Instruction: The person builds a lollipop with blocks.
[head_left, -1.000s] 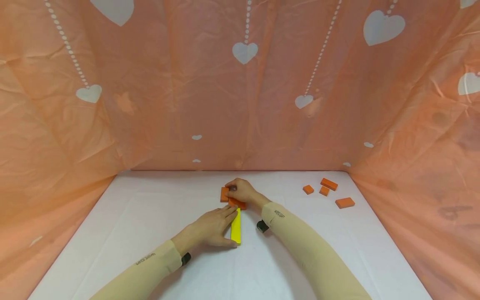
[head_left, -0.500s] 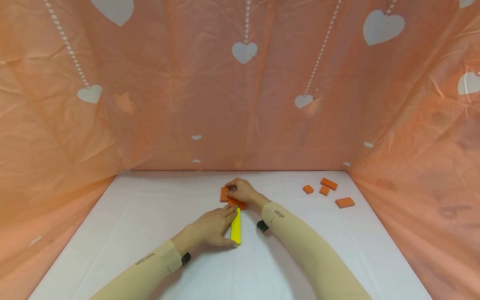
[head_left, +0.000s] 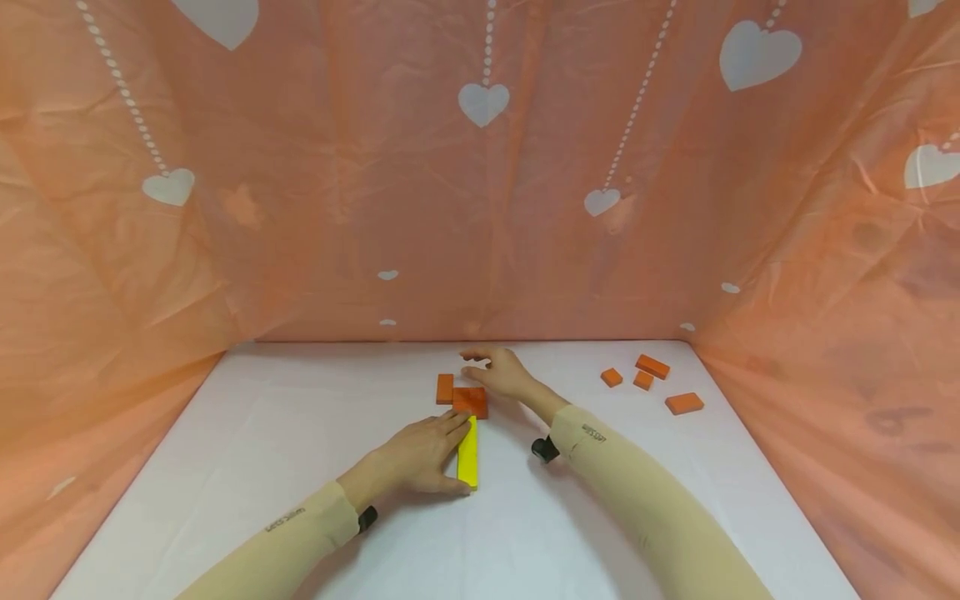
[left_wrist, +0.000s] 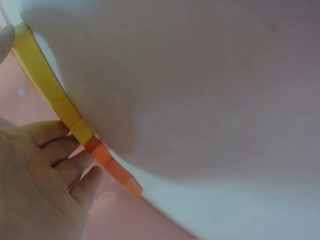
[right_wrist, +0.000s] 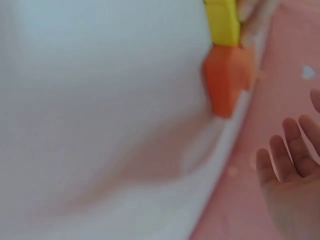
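Note:
A long yellow block (head_left: 467, 454) lies on the white table, pointing away from me. My left hand (head_left: 423, 450) spans it: the thumb sits at the near end and the fingertips rest at the far end. In the left wrist view, a seam marks off a short yellow piece (left_wrist: 81, 131) there. A dark orange block (head_left: 470, 402) adjoins the yellow far end, with a narrower orange block (head_left: 445, 389) at its left. Behind them on the right, my right hand (head_left: 504, 372) hovers with spread fingers, holding nothing. In the right wrist view, that hand is apart from the orange block (right_wrist: 222, 82).
Several loose orange blocks lie at the back right, among them a long one (head_left: 652, 366), a small one (head_left: 611, 377) and a larger one (head_left: 684, 403). A pink curtain (head_left: 360, 208) with white hearts encloses the table's back and sides.
My right hand has let go of the orange blocks and moved up and to the right, its fingers opening. The left hand stays on the yellow block. The head view has shifted slightly.

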